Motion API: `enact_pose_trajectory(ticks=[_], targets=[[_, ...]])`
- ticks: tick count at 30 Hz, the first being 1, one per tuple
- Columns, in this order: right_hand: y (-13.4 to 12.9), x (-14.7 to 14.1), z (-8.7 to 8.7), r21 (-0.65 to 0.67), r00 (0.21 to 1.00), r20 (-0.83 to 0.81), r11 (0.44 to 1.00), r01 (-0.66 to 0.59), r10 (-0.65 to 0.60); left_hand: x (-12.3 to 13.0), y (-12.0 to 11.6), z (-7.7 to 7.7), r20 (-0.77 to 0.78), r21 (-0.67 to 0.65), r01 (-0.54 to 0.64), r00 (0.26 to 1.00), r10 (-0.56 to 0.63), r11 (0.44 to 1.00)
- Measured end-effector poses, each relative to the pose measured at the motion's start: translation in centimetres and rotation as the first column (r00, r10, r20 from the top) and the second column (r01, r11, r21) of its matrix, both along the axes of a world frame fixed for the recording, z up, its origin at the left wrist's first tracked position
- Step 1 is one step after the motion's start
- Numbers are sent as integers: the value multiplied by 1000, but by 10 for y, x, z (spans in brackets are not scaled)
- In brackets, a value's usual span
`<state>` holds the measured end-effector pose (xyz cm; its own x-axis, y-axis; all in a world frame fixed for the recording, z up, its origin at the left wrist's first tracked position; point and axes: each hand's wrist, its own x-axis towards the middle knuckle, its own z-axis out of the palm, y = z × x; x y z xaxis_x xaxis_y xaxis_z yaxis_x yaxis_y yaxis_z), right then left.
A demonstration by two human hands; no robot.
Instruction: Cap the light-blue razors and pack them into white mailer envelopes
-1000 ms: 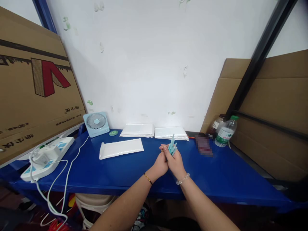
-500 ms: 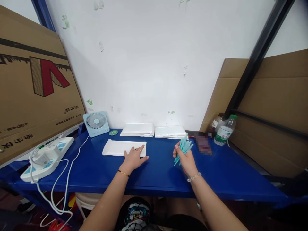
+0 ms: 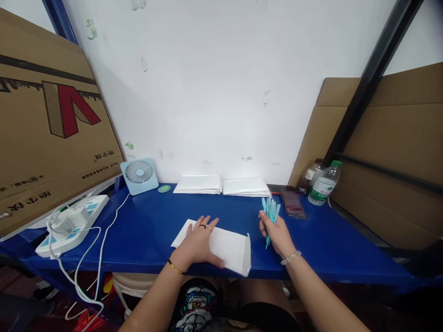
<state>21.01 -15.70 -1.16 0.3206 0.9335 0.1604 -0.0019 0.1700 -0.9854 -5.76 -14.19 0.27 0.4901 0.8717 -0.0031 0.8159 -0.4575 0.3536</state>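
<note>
A flat white packet (image 3: 230,246) lies at an angle near the front edge of the table, its open-looking end toward the right. My left hand (image 3: 200,242) rests on it with the fingers spread, the thumb along the near side; part of the packet is hidden beneath. My right hand (image 3: 277,233) is closed around a bundle of slim teal plastic sticks (image 3: 271,210), held upright to the right of the packet. Their exact kind is too small to tell.
Two stacks of white packets, a left stack (image 3: 198,184) and a right stack (image 3: 246,187), lie against the wall. A light blue fan (image 3: 139,176) and a power strip (image 3: 74,226) with cables are on the left. A phone-like object (image 3: 293,203) and a water bottle (image 3: 324,186) stand right.
My left hand has brought the white packet right and nearer to me, and the packet has turned. My right hand has shifted slightly right with the teal sticks, which now point more upright.
</note>
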Motion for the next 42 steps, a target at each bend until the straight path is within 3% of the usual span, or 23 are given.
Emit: enact_pose_trajectory(ticks=[2, 4, 9, 12, 17, 23, 28, 32, 35, 39, 42], targets=[[-3, 2, 7, 57, 993, -112, 998, -23, 30, 8, 3, -3, -95, -63, 184, 977, -189, 981], [-8, 4, 16, 117, 962, -254, 991, -70, 98, 13, 6, -6, -144, -93, 290, 943, -301, 953], [-23, 2, 31, 186, 834, -498, 969, -165, 238, 21, 3, 0, -101, 4, 383, 919, -381, 924], [-28, -3, 36, 223, 790, -566, 967, -126, 233, 29, -4, 13, 21, 79, 376, 925, -379, 923], [-26, -11, 49, 249, 818, -542, 967, -61, 191, 44, -7, 33, 210, 119, 296, 926, -315, 948], [-29, -23, 68, 383, 835, -504, 924, -15, 223, 60, -8, 34, 229, 172, 153, 955, -191, 973], [-32, -27, 66, 360, 876, -440, 932, -31, 199, 60, -11, 37, 363, 116, 134, 917, -168, 984], [-30, -21, 70, 366, 889, -438, 930, 40, 133, 55, -11, 40, 512, 72, 139, 845, -156, 988], [-28, -25, 85, 409, 898, -404, 913, 7, 174, 58, -12, 40, 627, 46, 162, 763, -155, 986], [-28, -39, 108, 401, 932, -257, 906, -137, 255, 72, -14, 41, 781, -10, 236, 609, -140, 972], [-27, -43, 124, 270, 930, -67, 904, -332, 362, 82, -13, 40, 868, -33, 295, 482, -119, 955]])
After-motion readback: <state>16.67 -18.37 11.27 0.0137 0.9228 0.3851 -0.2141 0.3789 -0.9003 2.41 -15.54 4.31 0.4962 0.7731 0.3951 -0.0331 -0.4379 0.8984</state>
